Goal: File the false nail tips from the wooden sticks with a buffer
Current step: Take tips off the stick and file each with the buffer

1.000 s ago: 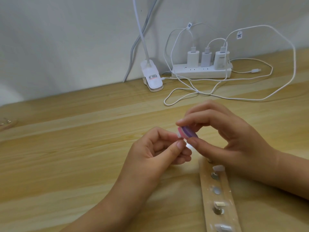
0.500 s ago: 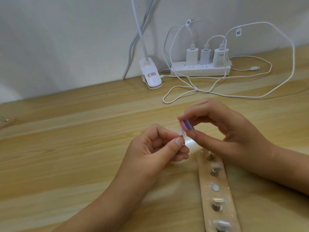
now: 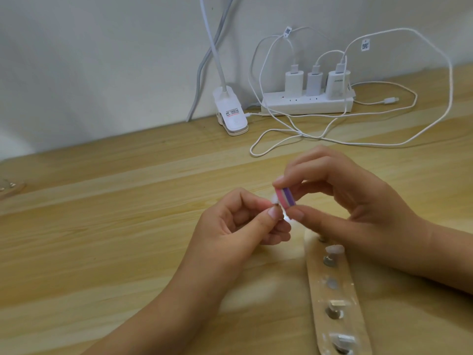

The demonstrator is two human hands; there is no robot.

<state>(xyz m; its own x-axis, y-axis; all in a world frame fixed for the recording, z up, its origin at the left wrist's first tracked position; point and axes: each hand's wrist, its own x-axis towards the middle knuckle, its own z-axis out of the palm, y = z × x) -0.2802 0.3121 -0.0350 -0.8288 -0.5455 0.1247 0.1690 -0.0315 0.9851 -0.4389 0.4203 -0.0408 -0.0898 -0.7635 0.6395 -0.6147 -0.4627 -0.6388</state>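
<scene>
My left hand (image 3: 238, 224) pinches a small clear false nail tip (image 3: 357, 210) between thumb and forefinger; the tip is mostly hidden by my fingers. My right hand (image 3: 350, 203) grips a small pink, white and purple buffer block (image 3: 286, 198) and holds it against the nail tip, above the table. A wooden stick (image 3: 337, 298) lies on the table below my right hand, with several metal studs and clear nail tips along it; its top end is covered by my right hand.
A white power strip (image 3: 307, 105) with three chargers stands at the back by the wall, its white cables (image 3: 384, 139) looping over the table. A white clip lamp base (image 3: 231, 114) sits left of it. Another wooden piece (image 3: 10, 188) peeks in at the left edge.
Both hands stay together with buffer on nail tip; the buffer has turned slightly so its striped side shows more. The camera view shifted a little.
</scene>
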